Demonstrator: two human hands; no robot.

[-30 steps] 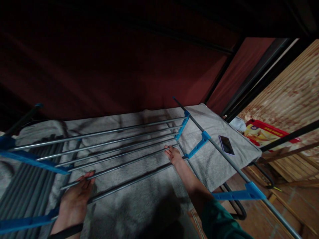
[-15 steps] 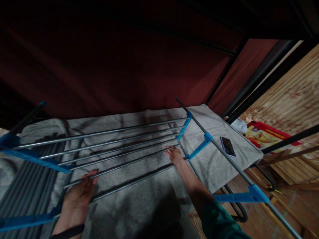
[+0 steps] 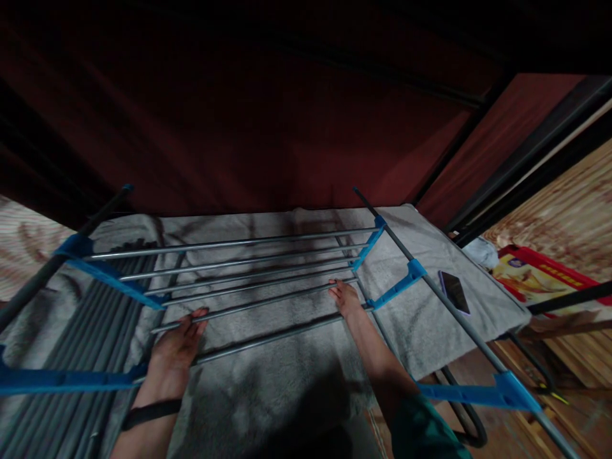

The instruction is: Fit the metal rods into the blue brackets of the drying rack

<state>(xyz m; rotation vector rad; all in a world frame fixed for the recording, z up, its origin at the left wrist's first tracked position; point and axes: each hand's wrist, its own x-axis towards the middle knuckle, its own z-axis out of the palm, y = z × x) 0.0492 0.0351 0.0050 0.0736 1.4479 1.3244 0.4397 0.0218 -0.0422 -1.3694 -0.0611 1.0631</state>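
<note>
A loose grey metal tube (image 3: 268, 303) stretches between my two hands. My left hand (image 3: 178, 341) is palm up near the tube's left end, its fingers curled around it. My right hand (image 3: 345, 297) pinches the other end, close to a blue plastic bracket (image 3: 396, 287). Both hands are inside a partly built rack of grey tubes and blue brackets. Several crossbars, such as the top tube (image 3: 239, 243), join its left blue bracket (image 3: 112, 277) to the right side. A lower tube (image 3: 268, 338) runs below the held one. Whether the held tube's ends touch the brackets is unclear.
Several loose grey tubes (image 3: 102, 319) lie side by side at the left on a grey cloth (image 3: 296, 382). A phone (image 3: 454, 292) rests on the cloth at the right. Beyond it are a red and yellow box (image 3: 535, 280) and a dark red curtain (image 3: 287, 140) behind.
The view has turned a little left, so everything appears shifted to the right. Both hands keep hold of the same tube, with little other visible movement.
</note>
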